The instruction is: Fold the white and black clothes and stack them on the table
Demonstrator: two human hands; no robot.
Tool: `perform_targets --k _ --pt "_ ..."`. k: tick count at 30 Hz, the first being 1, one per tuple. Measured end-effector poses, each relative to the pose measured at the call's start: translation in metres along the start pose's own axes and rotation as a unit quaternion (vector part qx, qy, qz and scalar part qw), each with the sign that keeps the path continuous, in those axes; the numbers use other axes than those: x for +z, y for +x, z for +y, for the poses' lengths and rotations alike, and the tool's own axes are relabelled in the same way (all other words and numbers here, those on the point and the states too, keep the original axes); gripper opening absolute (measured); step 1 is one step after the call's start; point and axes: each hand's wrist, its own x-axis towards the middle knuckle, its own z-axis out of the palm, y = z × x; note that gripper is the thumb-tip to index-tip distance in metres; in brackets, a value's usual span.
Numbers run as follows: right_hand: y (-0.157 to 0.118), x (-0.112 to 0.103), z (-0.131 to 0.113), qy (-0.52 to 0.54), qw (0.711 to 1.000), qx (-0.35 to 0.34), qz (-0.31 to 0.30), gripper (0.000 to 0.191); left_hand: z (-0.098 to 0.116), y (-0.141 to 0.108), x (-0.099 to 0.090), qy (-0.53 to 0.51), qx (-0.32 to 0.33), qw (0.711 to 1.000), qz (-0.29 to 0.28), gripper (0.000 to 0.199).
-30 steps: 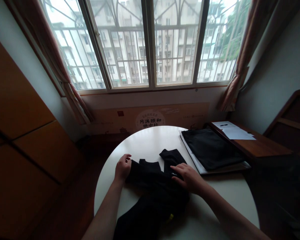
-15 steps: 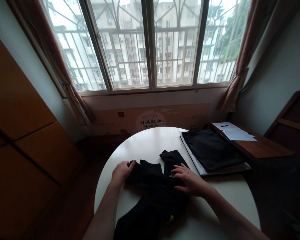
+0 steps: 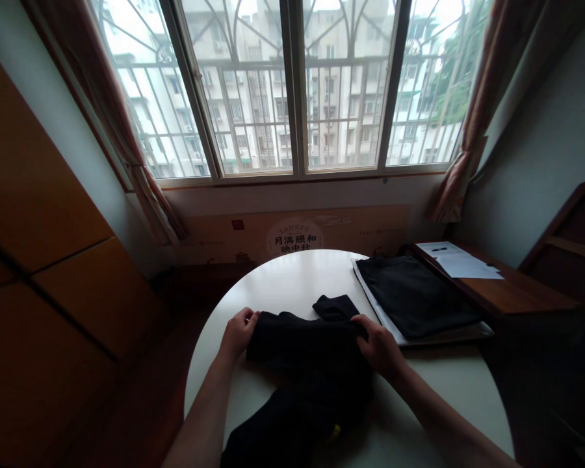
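Note:
A black garment [image 3: 312, 364] lies bunched on the round white table [image 3: 253, 286], its exact kind hard to make out. My left hand [image 3: 238, 331] pinches its upper left corner. At the upper right, my right hand [image 3: 377, 344] is closed on the edge, so the top edge runs nearly straight between both hands. Beyond that edge a folded-over piece of the dark cloth [image 3: 336, 305] pokes out. A small yellow spot [image 3: 335, 430] shows on the lower part, and the bottom of the garment runs out of view.
To the right, folded black cloth [image 3: 414, 296] rests on a white flat sheet or board [image 3: 392, 331] at the table's edge. Beside it stands a wooden side table [image 3: 521, 292] with papers [image 3: 468, 265] and a pen. A wooden chair [image 3: 570, 240] is farther right, a barred window ahead.
My right hand, earlier spread flat on the cloth, has closed on its upper right edge. The top edge is now straighter between both hands. My left hand has kept its grip.

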Motion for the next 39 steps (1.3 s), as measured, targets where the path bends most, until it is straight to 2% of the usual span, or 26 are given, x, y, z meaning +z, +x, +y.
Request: perform_targets --k 2,3,4,6,8,10,12,14,16,20,22,25,28,32,35,39 --pt "0.001 0.003 0.004 -0.001 0.998 -0.037 0.052 0.042 0.001 0.001 0.001 -0.027 0.016 0.999 0.042 0.028" --pt "0.001 0.004 0.004 -0.006 0.995 -0.062 0.077 0.046 0.001 0.001 -0.001 -0.033 0.025 0.998 0.045 0.027" --pt "0.0 0.004 0.004 -0.015 0.991 -0.086 0.098 0.05 0.001 0.0 -0.003 -0.041 0.034 0.998 0.024 0.026" --pt "-0.001 0.004 -0.002 -0.028 0.982 -0.133 0.129 0.05 0.001 -0.002 -0.008 -0.08 0.041 0.992 -0.091 0.028" --pt "-0.005 0.003 -0.012 -0.015 0.973 -0.191 0.133 0.046 0.002 -0.004 -0.013 -0.128 0.026 0.962 -0.239 0.029" --pt "-0.011 0.003 -0.026 0.018 0.961 -0.257 0.1 0.043 0.002 -0.006 -0.016 -0.157 -0.006 0.933 -0.323 0.033" --pt "-0.018 0.005 -0.041 0.047 0.951 -0.304 0.033 0.04 0.002 -0.007 -0.018 -0.167 -0.026 0.923 -0.346 0.039" --pt "-0.025 0.009 -0.055 0.05 0.947 -0.312 -0.053 0.038 0.002 -0.008 -0.021 -0.171 -0.027 0.919 -0.354 0.047" --pt "-0.031 0.013 -0.068 0.024 0.948 -0.284 -0.14 0.044 0.001 -0.009 -0.023 -0.156 -0.014 0.919 -0.362 0.054" --pt "-0.035 0.019 -0.081 -0.037 0.935 -0.217 -0.278 0.079 -0.001 -0.01 -0.027 -0.091 0.037 0.934 -0.343 0.058" --pt "-0.034 0.022 -0.082 -0.054 0.929 -0.194 -0.311 0.09 -0.001 -0.011 -0.026 -0.049 0.069 0.946 -0.312 0.053" --pt "-0.031 0.025 -0.084 -0.074 0.925 -0.163 -0.336 0.097 0.0 -0.01 -0.019 -0.021 0.093 0.959 -0.266 0.031" --pt "-0.026 0.025 -0.089 -0.084 0.921 -0.142 -0.352 0.085 0.0 -0.009 -0.011 -0.033 0.095 0.971 -0.218 0.019" --pt "-0.023 0.024 -0.093 -0.085 0.924 -0.132 -0.349 0.052 -0.004 -0.008 -0.002 -0.07 0.093 0.981 -0.155 0.029" --pt "-0.024 0.023 -0.092 -0.085 0.931 -0.131 -0.33 0.04 -0.005 -0.008 0.002 -0.094 0.086 0.982 -0.136 0.03" --pt "-0.026 0.016 -0.09 -0.106 0.939 -0.133 -0.3 0.026 -0.001 -0.008 0.004 -0.122 0.098 0.98 -0.124 0.023"
